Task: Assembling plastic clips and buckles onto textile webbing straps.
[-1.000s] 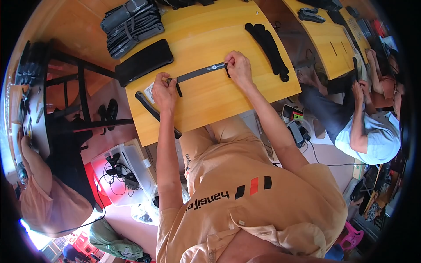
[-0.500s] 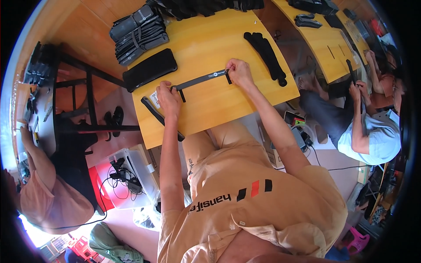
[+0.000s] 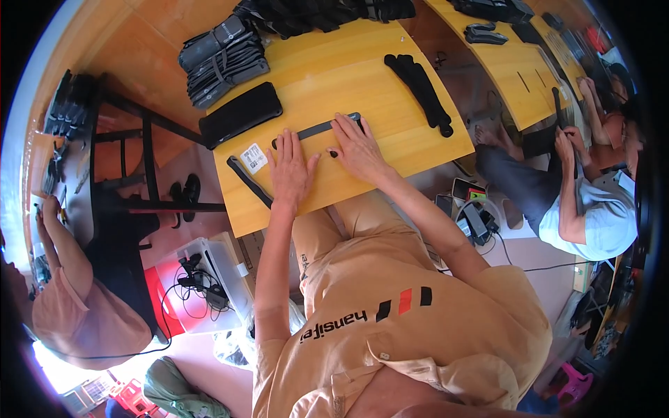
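Note:
A flat dark strap (image 3: 315,130) lies across the yellow wooden table (image 3: 327,66) under my fingers. My left hand (image 3: 293,169) rests on its left end, palm down, fingers stretched out. Flat on the right part of the strap is my right hand (image 3: 358,149), its fingers also extended. A small black tip (image 3: 334,154) shows by my right thumb; I cannot tell whether it belongs to the strap. Beside my left hand lies a white printed label (image 3: 254,159), and nearer the table's left edge a narrow black strip (image 3: 249,182).
A black padded pad (image 3: 242,115) lies at the table's left, with a banded stack of dark folded pieces (image 3: 224,66) behind it. Several long black pieces (image 3: 419,90) lie at the right. Co-workers (image 3: 589,212) sit at right and left. A bin with cables (image 3: 209,285) stands below.
Both hands have gone from pinching the strap's ends to lying flat on it. The hanging end tabs no longer show, and my right hand has moved inward. The label is uncovered.

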Tool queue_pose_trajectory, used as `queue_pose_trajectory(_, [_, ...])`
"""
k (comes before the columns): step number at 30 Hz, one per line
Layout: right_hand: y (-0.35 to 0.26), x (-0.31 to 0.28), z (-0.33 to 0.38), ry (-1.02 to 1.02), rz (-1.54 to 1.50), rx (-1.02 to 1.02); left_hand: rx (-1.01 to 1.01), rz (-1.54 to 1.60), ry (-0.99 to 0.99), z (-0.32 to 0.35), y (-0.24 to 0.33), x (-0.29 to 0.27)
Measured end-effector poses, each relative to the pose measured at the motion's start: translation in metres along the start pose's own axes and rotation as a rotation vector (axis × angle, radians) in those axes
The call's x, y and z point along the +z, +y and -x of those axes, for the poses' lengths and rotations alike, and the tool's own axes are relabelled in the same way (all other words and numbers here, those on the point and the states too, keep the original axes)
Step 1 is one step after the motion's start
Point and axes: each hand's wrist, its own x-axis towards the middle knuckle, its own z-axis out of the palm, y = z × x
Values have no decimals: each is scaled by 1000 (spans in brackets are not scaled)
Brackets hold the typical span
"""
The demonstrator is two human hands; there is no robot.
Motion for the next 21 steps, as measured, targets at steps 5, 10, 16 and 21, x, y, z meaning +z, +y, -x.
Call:
queue_pose_trajectory(5, [18,-6,12,-71,56,50,-28,43,-117,8,-7,4])
queue_pose_trajectory(10, [26,-4,15,-30,79,57,-52,68,-141,7,-7,2])
queue_pose_trajectory(16, [21,-10,15,60,66,74,-142,267,-12,9,-18,-8])
queue_pose_trajectory(21, [8,-32,29,136,-145,119,-314,500,322,36,-42,-54])
